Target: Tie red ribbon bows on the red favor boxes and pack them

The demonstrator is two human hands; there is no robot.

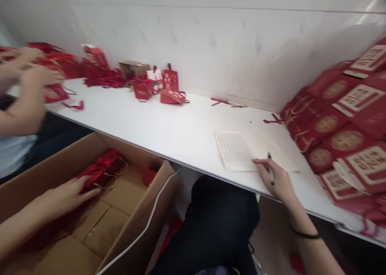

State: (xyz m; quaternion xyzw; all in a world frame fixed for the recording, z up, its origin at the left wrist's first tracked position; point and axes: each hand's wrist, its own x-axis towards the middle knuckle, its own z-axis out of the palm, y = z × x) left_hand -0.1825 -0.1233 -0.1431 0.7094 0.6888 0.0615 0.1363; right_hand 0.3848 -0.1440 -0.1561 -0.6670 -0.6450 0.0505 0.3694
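My left hand [66,198] is inside an open cardboard box [116,222] at the lower left. Its fingers are stretched out and the thumb stands apart, against or just over a shiny red gift bag [104,164] with cord handles. Whether the fingertips press on the bag is hard to tell. At the table's front edge my right hand [276,180] holds a dark pen [271,170] that points up between the fingers. That hand rests on the lower edge of an open notebook [235,150], whose left page is covered in handwriting and whose right page looks blank.
Red gift bags with gold prints are heaped in a large stack [343,134] on the right. Small red boxes [143,89] and ribbons [105,78] line the wall. At far left a co-worker's hands [33,72] handle red bags. A white cable [144,228] crosses the box's side.
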